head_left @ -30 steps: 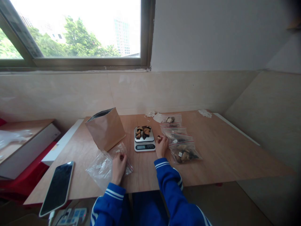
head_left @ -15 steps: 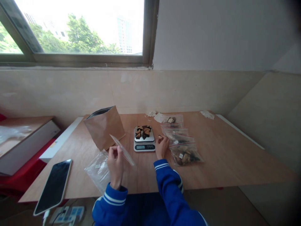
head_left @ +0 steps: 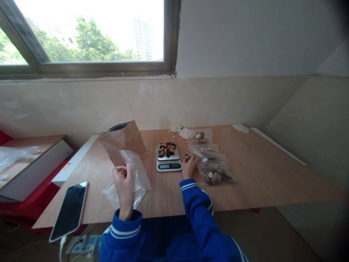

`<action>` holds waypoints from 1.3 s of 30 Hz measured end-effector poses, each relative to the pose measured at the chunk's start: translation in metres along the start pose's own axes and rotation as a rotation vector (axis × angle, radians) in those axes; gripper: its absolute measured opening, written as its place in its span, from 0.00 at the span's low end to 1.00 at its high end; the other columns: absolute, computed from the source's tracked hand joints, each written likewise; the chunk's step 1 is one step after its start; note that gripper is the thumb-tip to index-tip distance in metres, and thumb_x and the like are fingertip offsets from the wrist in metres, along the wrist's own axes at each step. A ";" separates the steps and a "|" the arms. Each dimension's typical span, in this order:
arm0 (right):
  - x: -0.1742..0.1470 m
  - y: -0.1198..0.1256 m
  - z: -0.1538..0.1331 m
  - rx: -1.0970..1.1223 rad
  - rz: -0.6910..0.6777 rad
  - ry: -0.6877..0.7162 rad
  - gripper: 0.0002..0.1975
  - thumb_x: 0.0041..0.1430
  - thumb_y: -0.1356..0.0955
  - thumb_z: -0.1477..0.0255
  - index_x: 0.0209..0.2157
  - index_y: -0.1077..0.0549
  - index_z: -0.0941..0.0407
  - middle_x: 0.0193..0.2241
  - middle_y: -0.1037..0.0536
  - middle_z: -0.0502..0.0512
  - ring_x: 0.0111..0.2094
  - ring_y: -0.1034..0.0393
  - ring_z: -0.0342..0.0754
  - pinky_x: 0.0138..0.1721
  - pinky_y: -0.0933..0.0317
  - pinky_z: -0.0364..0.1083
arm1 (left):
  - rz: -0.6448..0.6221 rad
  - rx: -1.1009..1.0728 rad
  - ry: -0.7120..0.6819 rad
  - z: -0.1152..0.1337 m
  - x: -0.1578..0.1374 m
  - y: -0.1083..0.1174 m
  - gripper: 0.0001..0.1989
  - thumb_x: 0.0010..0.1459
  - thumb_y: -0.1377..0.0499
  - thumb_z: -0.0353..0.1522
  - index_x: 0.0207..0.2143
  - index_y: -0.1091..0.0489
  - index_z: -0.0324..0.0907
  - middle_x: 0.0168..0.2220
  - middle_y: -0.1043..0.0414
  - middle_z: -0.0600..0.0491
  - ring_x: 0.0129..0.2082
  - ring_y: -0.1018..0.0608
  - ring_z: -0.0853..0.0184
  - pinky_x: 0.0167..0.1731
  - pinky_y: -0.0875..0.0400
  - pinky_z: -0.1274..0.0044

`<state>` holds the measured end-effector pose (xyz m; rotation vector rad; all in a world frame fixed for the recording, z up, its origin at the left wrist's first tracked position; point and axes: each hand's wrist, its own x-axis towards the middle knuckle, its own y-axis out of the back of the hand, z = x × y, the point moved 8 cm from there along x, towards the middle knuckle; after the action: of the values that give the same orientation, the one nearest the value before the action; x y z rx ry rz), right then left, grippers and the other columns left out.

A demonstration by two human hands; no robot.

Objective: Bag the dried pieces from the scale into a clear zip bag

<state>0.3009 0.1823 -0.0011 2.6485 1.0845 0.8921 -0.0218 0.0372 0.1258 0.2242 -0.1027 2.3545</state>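
We see the left hand (head_left: 124, 182) pinching a thin, clear, crinkled plastic bag (head_left: 135, 169), lifted off the wooden table (head_left: 259, 171). Under that hand lie more limp clear bags (head_left: 114, 192). The right hand (head_left: 189, 166) rests on the tabletop, fingers curled around a small dark piece (head_left: 187, 156). Just left of it sits a flat scale (head_left: 168, 161) heaped with dark and orange chunks. To its right lie filled zip bags (head_left: 215, 174). Beyond the left hand stands a stiff brown paper pouch (head_left: 122, 141).
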 end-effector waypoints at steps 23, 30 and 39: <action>-0.127 0.039 -0.166 0.566 -0.730 -0.139 0.13 0.62 0.36 0.62 0.44 0.33 0.53 0.37 0.23 0.56 0.35 0.27 0.50 0.37 0.35 0.47 | -0.620 0.100 -0.066 -0.013 -0.033 -0.060 0.17 0.55 0.41 0.38 0.45 0.37 0.43 0.20 0.42 0.63 0.20 0.35 0.72 0.23 0.41 0.80; -0.105 0.030 -0.095 0.628 -0.781 -0.349 0.17 0.56 0.33 0.55 0.35 0.31 0.54 0.19 0.30 0.47 0.21 0.35 0.45 0.23 0.40 0.43 | -0.399 -0.024 0.043 -0.012 -0.008 -0.025 0.09 0.50 0.41 0.37 0.28 0.29 0.40 0.23 0.34 0.57 0.19 0.34 0.73 0.18 0.39 0.81; -0.010 0.042 -0.041 0.018 -0.357 0.307 0.16 0.62 0.39 0.69 0.47 0.28 0.56 0.48 0.28 0.63 0.53 0.35 0.55 0.55 0.41 0.58 | -0.241 -0.058 0.130 -0.019 0.005 -0.012 0.16 0.47 0.38 0.41 0.34 0.25 0.38 0.21 0.37 0.57 0.22 0.34 0.72 0.20 0.37 0.83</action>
<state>0.2966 0.1416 0.0418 2.2662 1.5751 1.2311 -0.0194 0.0521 0.1082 0.0513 -0.0764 2.1161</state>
